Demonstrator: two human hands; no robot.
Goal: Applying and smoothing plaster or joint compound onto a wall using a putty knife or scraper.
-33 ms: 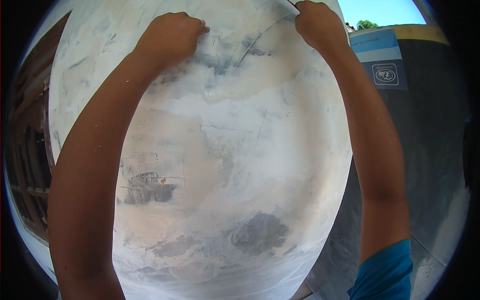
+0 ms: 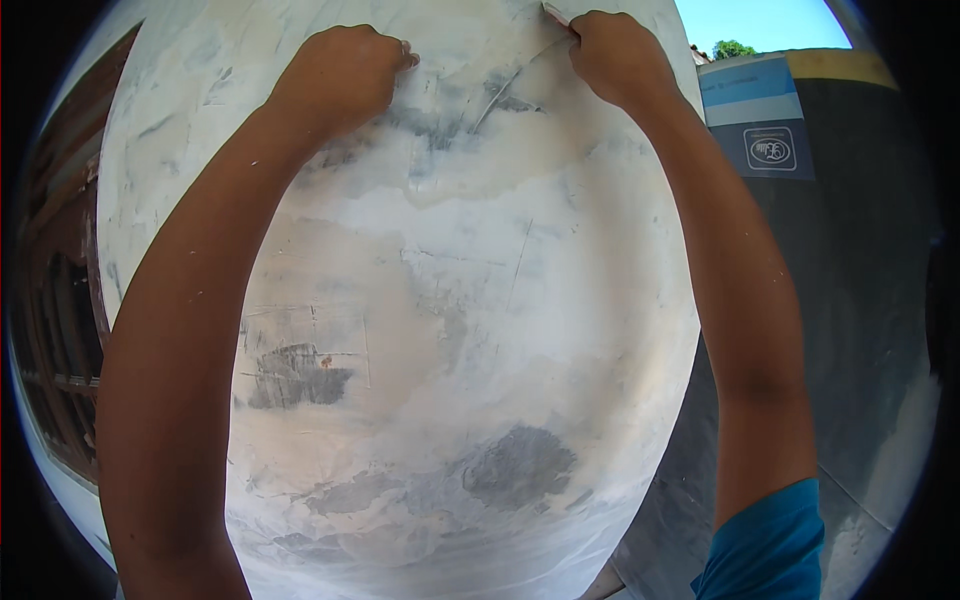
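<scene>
My right hand (image 2: pixel 612 62) is closed around the handle of a thin metal-edged tool, likely a scraper (image 2: pixel 553 16), at the top of the view, its blade against or very near the white plastered wall (image 2: pixel 480 270). The wall shows grey patches, scratches and uneven filler. My left hand (image 2: pixel 350 75) is closed at upper middle-left, close to the wall; a small bit of something shows at its fingertips, too small to name. Both forearms reach up from the lower edge.
A dark brown wooden window or door frame (image 2: pixel 50 330) stands at the far left. Right of the white wall is a dark grey wall (image 2: pixel 850 270) with a blue and grey printed sheet (image 2: pixel 750 95) near its top. Sky and a small green tree (image 2: pixel 733 50) show above.
My right hand and its tool have shifted left and slightly down along the wall, with the blade showing more now. My left hand has stayed in the same place.
</scene>
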